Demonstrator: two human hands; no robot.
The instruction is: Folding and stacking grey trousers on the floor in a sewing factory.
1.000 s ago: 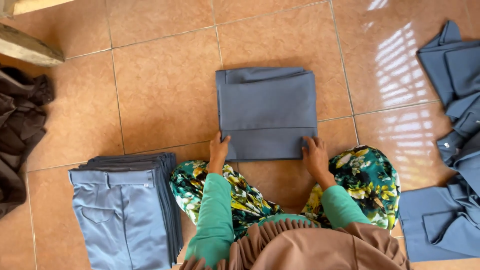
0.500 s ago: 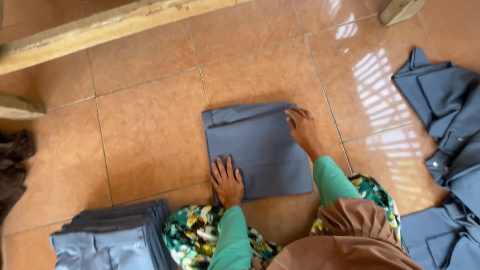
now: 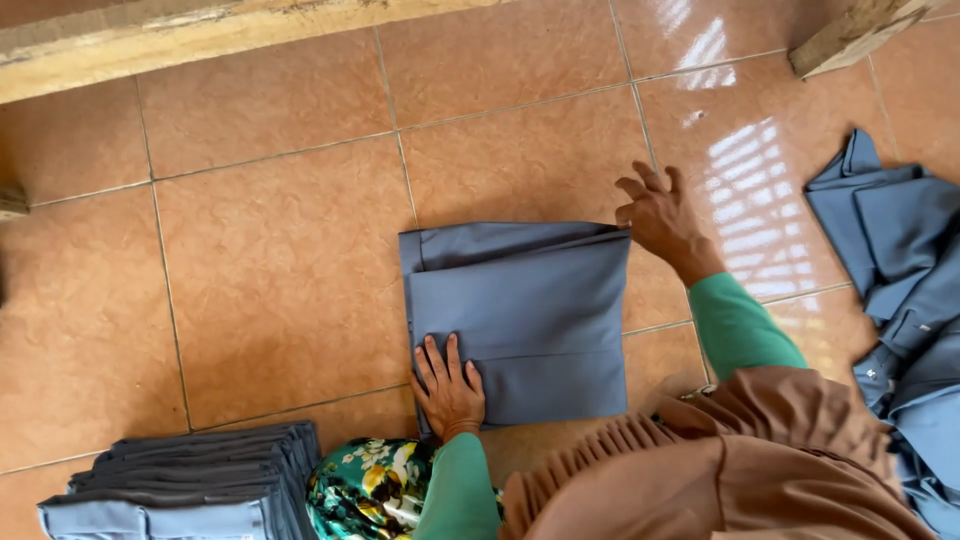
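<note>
Glossy orange floor tiles (image 3: 280, 270) carry everything you work on, with a wooden beam (image 3: 200, 30) along the far edge and a second bit of timber (image 3: 850, 35) at the top right. Your folded grey garment (image 3: 520, 320) lies flat on the tiles right in front of you, squared into a neat rectangle with a stitched band along its far edge. Your left hand (image 3: 450, 385) lies flat, fingers spread, on its near left corner and pins the cloth; it grips nothing. Your right hand (image 3: 660, 215) is off the cloth, just beyond the far right corner, fingers loosely curled and open, holding nothing. To your left, by your floral-print knee (image 3: 370, 490), stands a stack of folded grey pieces (image 3: 190, 480); to your right a loose heap of unfolded grey garments (image 3: 900, 280) spreads over the tiles. Judging by the tidy edges, the fold looks finished or very nearly so, and you are at the pressing-flat stage. A sensible next move would call for both hands at the piece's edges, so that it lifts without its layers sliding apart, and for its edges to be lined up with the stack on your left when it is set down.
</note>
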